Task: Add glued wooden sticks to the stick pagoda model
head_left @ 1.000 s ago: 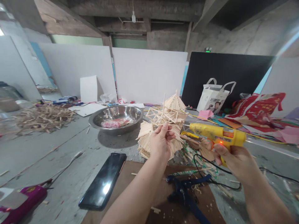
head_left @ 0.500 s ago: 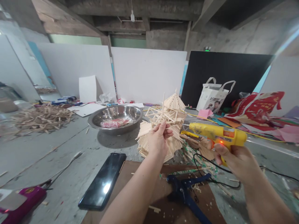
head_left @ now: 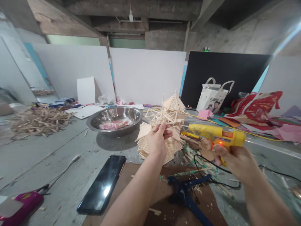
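Pinching the stick model [head_left: 174, 143] with left hand [head_left: 156, 139], gripping glue gun [head_left: 207, 131] in right hand [head_left: 234, 158]; could easily singe fingertips [head_left: 162, 126] swinging nozzle [head_left: 185, 126] left tbh.

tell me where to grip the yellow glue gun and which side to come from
Best by the handle below the rear of the yellow glue gun, coming from the right, where the right hand holds it. The thin nozzle points left toward the stick model and, with the red light lit, is probably hot, so stay behind it.
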The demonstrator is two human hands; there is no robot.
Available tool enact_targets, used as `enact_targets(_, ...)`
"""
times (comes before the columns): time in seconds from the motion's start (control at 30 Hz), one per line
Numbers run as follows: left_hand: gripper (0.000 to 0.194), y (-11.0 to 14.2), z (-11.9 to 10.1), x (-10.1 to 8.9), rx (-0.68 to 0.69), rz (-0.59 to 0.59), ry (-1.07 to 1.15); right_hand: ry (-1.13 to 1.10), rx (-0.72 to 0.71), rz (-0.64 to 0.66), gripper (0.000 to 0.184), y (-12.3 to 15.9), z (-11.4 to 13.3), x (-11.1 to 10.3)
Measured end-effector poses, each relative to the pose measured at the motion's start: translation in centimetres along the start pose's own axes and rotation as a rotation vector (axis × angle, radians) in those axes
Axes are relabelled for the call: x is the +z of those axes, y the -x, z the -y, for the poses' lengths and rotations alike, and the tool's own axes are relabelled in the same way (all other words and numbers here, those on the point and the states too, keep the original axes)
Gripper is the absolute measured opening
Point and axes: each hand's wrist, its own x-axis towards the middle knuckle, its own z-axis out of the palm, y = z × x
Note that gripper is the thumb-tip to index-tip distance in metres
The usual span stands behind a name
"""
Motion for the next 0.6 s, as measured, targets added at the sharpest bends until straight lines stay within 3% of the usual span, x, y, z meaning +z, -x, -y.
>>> enact_targets(0.23, 0.02, -0.31, 0.2, 0.06, 0.016, 0.01, 0.019, 0.017, 0.035, -0.074, 0.034, 0.28, 0.56, 0.55)
enact_targets(0.6, 0.021, -0.19, 0.37, 0.2, 0.031, -0.019, 0.024, 0.014, 0.057, -0.066, 0.034, 0.27, 0.62, 0.57)
